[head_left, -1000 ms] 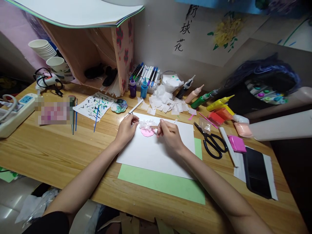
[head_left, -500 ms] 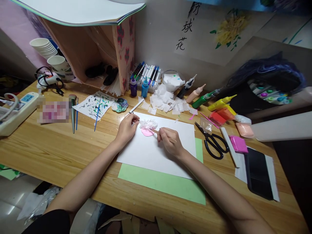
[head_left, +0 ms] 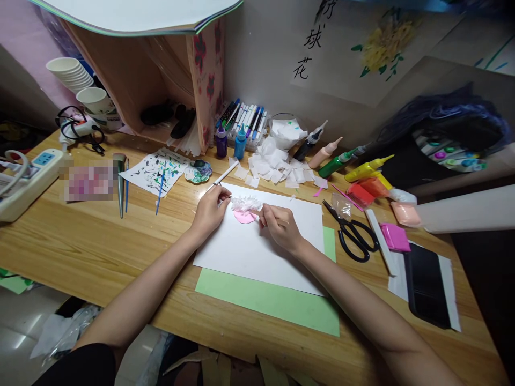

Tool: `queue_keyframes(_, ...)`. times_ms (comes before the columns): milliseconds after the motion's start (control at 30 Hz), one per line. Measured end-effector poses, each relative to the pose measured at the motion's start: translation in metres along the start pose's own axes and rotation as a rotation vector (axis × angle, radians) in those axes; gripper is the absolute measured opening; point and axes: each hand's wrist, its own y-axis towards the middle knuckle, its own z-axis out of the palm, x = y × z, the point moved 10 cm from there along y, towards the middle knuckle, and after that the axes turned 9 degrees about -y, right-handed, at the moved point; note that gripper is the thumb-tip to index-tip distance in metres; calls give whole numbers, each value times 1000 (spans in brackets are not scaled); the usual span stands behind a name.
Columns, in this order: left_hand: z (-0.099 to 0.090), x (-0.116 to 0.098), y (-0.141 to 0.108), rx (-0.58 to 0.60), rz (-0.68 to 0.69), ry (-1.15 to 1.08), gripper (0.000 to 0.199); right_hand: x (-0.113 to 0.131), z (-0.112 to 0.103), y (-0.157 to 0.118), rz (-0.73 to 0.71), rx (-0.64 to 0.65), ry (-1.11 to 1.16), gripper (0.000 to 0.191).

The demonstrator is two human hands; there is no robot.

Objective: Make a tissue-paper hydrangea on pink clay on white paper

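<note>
A pink disc (head_left: pixel 244 216) lies on a white sheet of paper (head_left: pixel 257 257), its upper part covered with crumpled white tissue tufts (head_left: pixel 246 202). My right hand (head_left: pixel 280 226) is closed round a thin wooden stick (head_left: pixel 284 221), its tip end at the right edge of the tufts. Most of the stick is hidden by my fingers. My left hand (head_left: pixel 211 212) rests at the paper's left edge, close to the tufts. Its fingers are bent together in a pinch, and what they hold, if anything, is too small to make out.
Green paper (head_left: pixel 265 305) lies under the white sheet. Loose tissue squares (head_left: pixel 269 163) and paint bottles (head_left: pixel 336 162) stand behind. Black scissors (head_left: pixel 356 238), a pink clay pack (head_left: pixel 395 237) and a black phone-like slab (head_left: pixel 428 287) lie right. Brushes (head_left: pixel 121 187) and a power strip (head_left: pixel 34 182) lie left.
My right hand has shifted slightly up and left, bringing the stick closer in to the tufts, so less of it shows. My left hand stays in place. The view has tilted slightly.
</note>
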Motion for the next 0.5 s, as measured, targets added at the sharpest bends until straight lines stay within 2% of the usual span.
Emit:
queue_keyframes(200,2,-4,0,17,35,58,12,-24,-1,16,308,-45,273,52)
queue_keyframes(333,1,-6,-1,13,44,53,12,-44,4,29,537,-47,343,47)
queue_keyframes(400,1,-6,-1,14,45,52,11,-47,7,36,605,-31,342,45)
queue_keyframes(500,2,-7,0,13,45,54,11,-43,10,41,615,25,346,45)
